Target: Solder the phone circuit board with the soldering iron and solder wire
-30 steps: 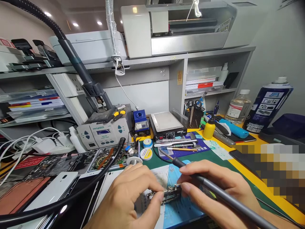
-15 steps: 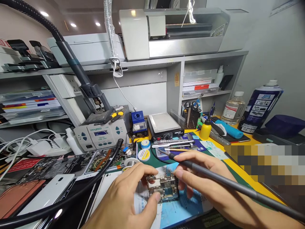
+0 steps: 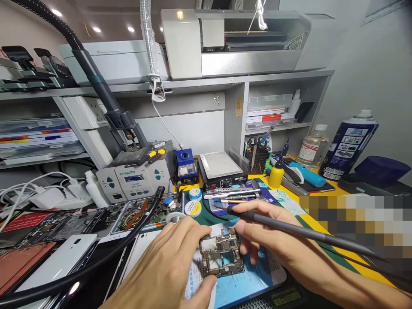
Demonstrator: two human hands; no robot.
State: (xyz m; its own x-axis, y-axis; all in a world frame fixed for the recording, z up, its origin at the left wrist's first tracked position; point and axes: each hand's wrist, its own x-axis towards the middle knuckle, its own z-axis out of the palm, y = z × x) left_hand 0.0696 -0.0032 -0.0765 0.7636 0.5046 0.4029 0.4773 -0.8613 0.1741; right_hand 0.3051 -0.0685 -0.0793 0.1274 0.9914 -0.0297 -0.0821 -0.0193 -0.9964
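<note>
A phone circuit board (image 3: 225,245) with open gaps in its frame lies over a blue-and-white printed pad or box (image 3: 254,279). My left hand (image 3: 167,257) curves round the board's left side, index fingertip at its upper left corner and thumb at its lower left edge. In my right hand (image 3: 273,231) is a soldering iron (image 3: 289,231) with a black handle, gripped between thumb and index finger, its thin tip pointing left above the board. The right thumb and lower fingers are at the board's upper right corner.
Several phones (image 3: 61,266) lie at left, crossed by a black hose (image 3: 106,274). Behind stand a grey rework station (image 3: 137,182), a hot plate (image 3: 222,165), solder paste tubs (image 3: 193,208) and tweezers (image 3: 231,195). A yellow bottle (image 3: 275,176) and a spray can (image 3: 349,143) stand at right.
The board has turned slightly and now shows flatter towards me, a little lower. My left thumb has moved down along its edge. The soldering iron stays in my right hand, its rear end slightly higher.
</note>
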